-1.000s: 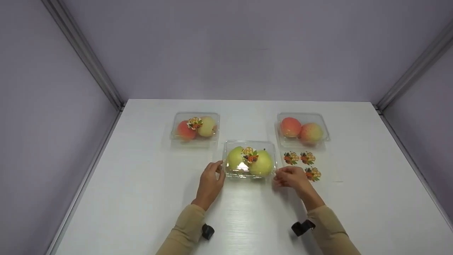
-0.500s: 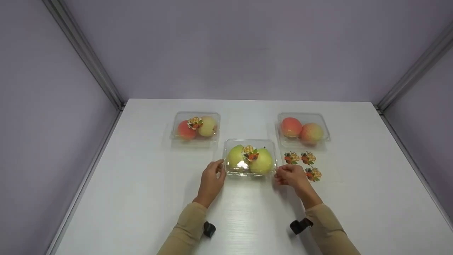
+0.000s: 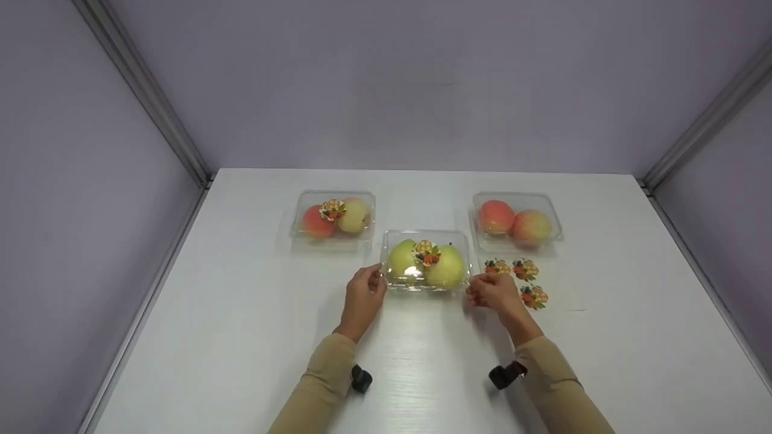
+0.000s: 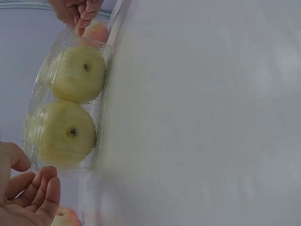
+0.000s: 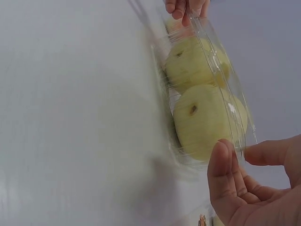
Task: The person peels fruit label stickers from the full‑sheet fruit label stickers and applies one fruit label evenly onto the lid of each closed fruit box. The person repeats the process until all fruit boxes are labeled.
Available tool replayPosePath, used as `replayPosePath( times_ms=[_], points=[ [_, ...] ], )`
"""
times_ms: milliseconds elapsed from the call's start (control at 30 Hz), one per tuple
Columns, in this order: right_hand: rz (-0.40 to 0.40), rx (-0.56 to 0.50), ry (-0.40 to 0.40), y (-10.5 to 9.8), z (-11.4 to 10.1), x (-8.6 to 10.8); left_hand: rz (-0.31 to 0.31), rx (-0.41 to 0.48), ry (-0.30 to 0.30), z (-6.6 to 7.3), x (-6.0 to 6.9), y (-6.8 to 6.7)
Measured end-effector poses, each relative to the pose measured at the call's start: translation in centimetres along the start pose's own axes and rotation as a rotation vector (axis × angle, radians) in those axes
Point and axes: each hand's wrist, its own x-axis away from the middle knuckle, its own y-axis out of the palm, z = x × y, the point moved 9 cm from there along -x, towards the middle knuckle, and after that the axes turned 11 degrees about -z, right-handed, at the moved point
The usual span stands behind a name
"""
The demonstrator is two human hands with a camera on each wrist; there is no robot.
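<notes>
One fruit sticker (image 3: pixel 426 254) labels the held box (image 3: pixel 423 286).

Two clear plastic boxes of fruit stand well apart toward the far edge of a white table (image 3: pixel 241 301). The left box (image 3: pixel 307 197) pairs a red fruit (image 3: pixel 316 223) with a pale yellow fruit (image 3: pixel 354 217), topped by a bright sticker (image 3: pixel 332 210); the right box (image 3: pixel 537 200) holds two reddish fruits (image 3: pixel 497 217). Three printed stickers (image 3: pixel 525 269) lie on its near side. Behind, a pale lilac wall (image 3: pixel 386 120) meets grey metal posts (image 3: pixel 145 90).
</notes>
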Motion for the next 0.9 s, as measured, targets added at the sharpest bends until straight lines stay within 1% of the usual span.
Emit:
replayPosePath(
  times_ms=[233,333,533,733,900],
  points=[
    [0.036,0.004,-0.014,-0.2,-0.5,-0.6,0.014,0.018,-0.023,-0.2,-0.9,0.1],
    [0.038,0.008,-0.014,-0.2,-0.7,-0.9,0.026,0.026,-0.035,-0.5,-1.4,0.1],
    [0.042,-0.007,-0.027,-0.4,-1.3,-1.8,0.053,0.019,-0.028,-0.5,-2.5,0.1],
    [0.052,-0.040,0.001,-0.6,-1.4,-2.7,0.045,0.013,-0.046,-0.5,-3.6,0.1],
    [0.069,-0.041,0.017,-0.8,-1.5,-3.3,0.048,0.013,-0.052,-0.5,-4.4,0.2]
  ],
)
